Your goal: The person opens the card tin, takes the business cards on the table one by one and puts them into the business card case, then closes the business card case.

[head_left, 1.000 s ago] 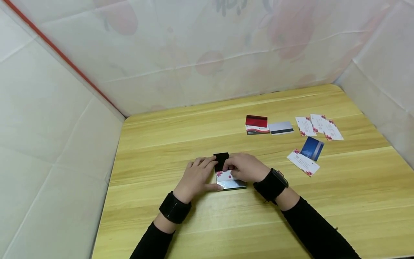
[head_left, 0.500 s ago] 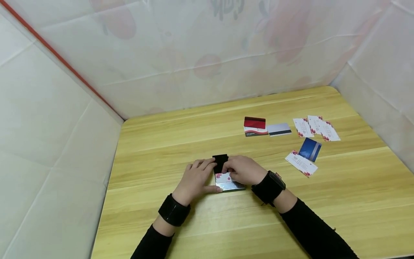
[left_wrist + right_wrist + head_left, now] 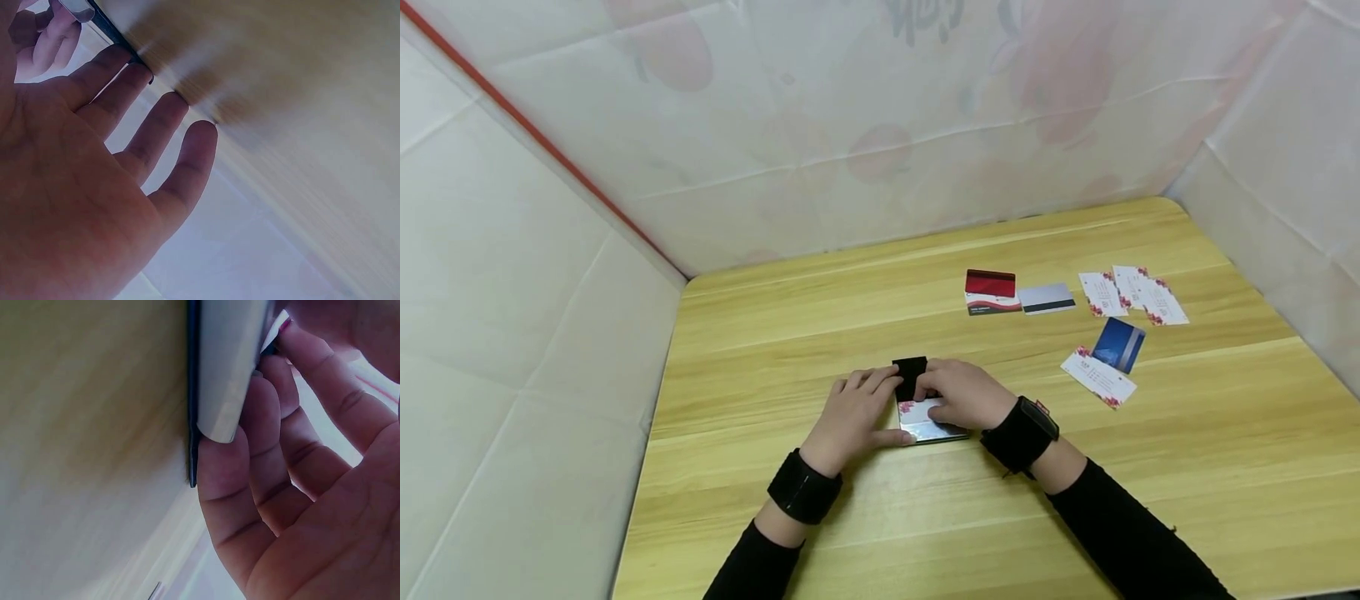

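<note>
The left hand (image 3: 850,417), fingers extended, is touching the card case (image 3: 932,432) on the desk (image 3: 775,333); the right hand (image 3: 973,396), fingers curled, is pinching a floral card (image 3: 915,412).

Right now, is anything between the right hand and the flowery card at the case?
Nothing visible: the right hand touches the flowery card at the case. The left hand is at the case's left side, clear of the right hand.

Lies open on the yellow wood-grain tabletop (image 3: 775,325) as a black-and-silver rectangular card case (image 3: 936,432), bearing a white pink-flowered rectangular card (image 3: 915,412).
</note>
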`<state>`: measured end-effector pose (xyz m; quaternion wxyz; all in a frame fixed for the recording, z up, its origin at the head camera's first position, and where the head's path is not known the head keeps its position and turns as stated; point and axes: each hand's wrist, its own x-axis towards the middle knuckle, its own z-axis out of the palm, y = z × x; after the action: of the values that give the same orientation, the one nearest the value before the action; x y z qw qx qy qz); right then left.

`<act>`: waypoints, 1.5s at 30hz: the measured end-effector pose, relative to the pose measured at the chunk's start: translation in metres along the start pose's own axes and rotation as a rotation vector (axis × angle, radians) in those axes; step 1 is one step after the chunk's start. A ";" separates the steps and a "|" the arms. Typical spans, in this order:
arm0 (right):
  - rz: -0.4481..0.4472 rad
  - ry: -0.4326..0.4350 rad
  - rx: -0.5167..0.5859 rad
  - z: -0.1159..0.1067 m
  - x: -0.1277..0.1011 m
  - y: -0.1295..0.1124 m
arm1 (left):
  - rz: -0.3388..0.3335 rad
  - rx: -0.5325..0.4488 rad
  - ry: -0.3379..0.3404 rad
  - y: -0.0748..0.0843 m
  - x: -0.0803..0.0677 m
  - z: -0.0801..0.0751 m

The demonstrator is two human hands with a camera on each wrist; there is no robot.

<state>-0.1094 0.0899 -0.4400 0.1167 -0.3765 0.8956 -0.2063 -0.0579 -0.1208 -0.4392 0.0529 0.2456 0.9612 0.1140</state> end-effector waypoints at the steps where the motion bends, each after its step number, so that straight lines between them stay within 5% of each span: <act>1: -0.001 -0.002 0.007 0.000 0.000 0.000 | 0.000 -0.002 -0.002 0.000 0.000 0.000; 25: -0.106 0.010 0.031 0.006 0.002 0.001 | 0.006 -0.003 0.020 -0.002 -0.003 0.001; 29: -0.094 0.092 0.017 0.002 0.001 0.000 | 0.005 0.002 0.007 -0.002 -0.001 0.002; 36: 0.034 0.308 -0.057 -0.016 -0.001 0.024 | -0.001 0.010 -0.006 0.000 0.000 0.001; 45: 0.287 0.177 -0.128 -0.034 -0.016 0.068 | -0.006 0.004 -0.008 0.000 -0.001 0.001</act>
<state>-0.1539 0.1540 -0.4403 0.0416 -0.2320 0.9582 -0.1623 -0.0568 -0.1210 -0.4399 0.0568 0.2432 0.9619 0.1108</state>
